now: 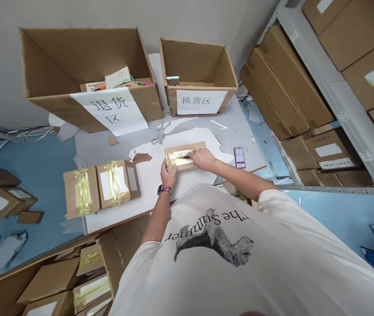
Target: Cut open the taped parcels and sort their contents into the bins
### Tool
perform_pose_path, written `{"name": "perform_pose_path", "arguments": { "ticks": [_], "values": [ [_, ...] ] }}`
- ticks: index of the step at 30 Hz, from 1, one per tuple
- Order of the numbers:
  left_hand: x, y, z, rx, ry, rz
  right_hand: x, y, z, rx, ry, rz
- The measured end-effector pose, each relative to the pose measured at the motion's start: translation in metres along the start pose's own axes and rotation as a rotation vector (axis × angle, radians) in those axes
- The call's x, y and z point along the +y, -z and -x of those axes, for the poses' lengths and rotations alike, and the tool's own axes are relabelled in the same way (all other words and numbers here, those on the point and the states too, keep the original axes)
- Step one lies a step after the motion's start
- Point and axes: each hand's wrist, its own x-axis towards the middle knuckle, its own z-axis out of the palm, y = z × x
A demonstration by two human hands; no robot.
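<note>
A small flat cardboard box [188,147] lies on the table in front of me, with shiny clear-yellow tape [174,156] along its top. My left hand [168,174] grips the box's near left corner, thumb on the taped end. My right hand [203,158] is closed around a slim dark tool with a bit of red, which looks like a box cutter [186,157]. Its tip points left and lies at the tape on the box top. Most of the handle is hidden in my fist.
Two taped parcels [113,183] stand at the table's left. Behind are a large open carton [91,57] with books and a smaller open carton [198,63]. A phone [239,157] lies right. Torn paper litters the table [134,206]. Boxes fill the shelf [312,57] and a carton below.
</note>
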Motion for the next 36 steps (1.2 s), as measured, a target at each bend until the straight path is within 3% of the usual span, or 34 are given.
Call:
{"name": "perform_pose_path", "arguments": {
  "ticks": [4, 9, 15, 21, 29, 36],
  "values": [
    [0.004, 0.008, 0.001, -0.054, 0.010, -0.066, -0.011, -0.002, -0.001, 0.018, -0.055, -0.038],
    [0.013, 0.017, 0.000, -0.158, 0.043, -0.186, 0.000, -0.009, 0.005, 0.028, -0.038, -0.089],
    [0.041, 0.002, 0.001, -0.312, -0.043, -0.278, 0.027, -0.017, 0.015, -0.011, -0.040, -0.121],
    [0.076, -0.012, -0.004, -0.316, -0.182, -0.562, 0.041, -0.004, 0.018, -0.029, 0.015, -0.136],
    [0.088, -0.024, -0.003, -0.327, -0.031, -0.740, 0.045, 0.014, 0.011, -0.100, 0.055, -0.181],
    [0.095, -0.025, -0.001, -0.325, 0.023, -0.794, 0.070, 0.017, 0.017, -0.166, 0.085, -0.127]
  ]
}}
